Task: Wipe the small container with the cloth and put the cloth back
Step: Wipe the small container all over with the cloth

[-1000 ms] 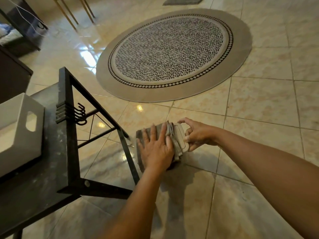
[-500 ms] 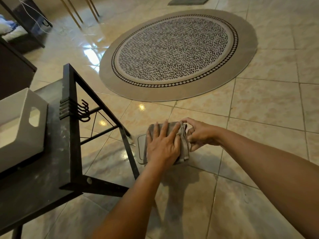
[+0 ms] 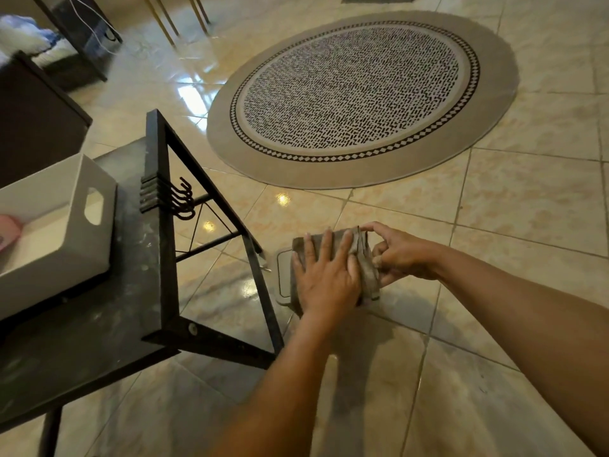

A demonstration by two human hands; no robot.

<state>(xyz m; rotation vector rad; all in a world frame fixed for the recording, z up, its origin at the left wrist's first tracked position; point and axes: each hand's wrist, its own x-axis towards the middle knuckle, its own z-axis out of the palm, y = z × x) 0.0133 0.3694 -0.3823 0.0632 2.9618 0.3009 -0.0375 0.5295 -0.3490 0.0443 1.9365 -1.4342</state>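
I hold a small beige container (image 3: 282,275) in the air over the tiled floor, just right of the black table. Only its left end with a rounded rim shows. A folded grey cloth (image 3: 366,268) covers the rest of it. My left hand (image 3: 324,275) lies flat on the cloth with the fingers spread, pressing it onto the container. My right hand (image 3: 400,255) grips the right end, its fingertips at the cloth's folded edge. The container's right end is hidden by the cloth and both hands.
A black metal table (image 3: 158,258) with hooks (image 3: 183,201) on its side stands to the left. On it sits a white box (image 3: 69,225) with a handle cut-out and something pink inside. A round patterned rug (image 3: 362,94) lies beyond on the glossy tiles. Dark furniture stands at far left.
My left hand has slid the cloth to the right across the container, uncovering its left end and covering the right end. Both hands are in the same spot.
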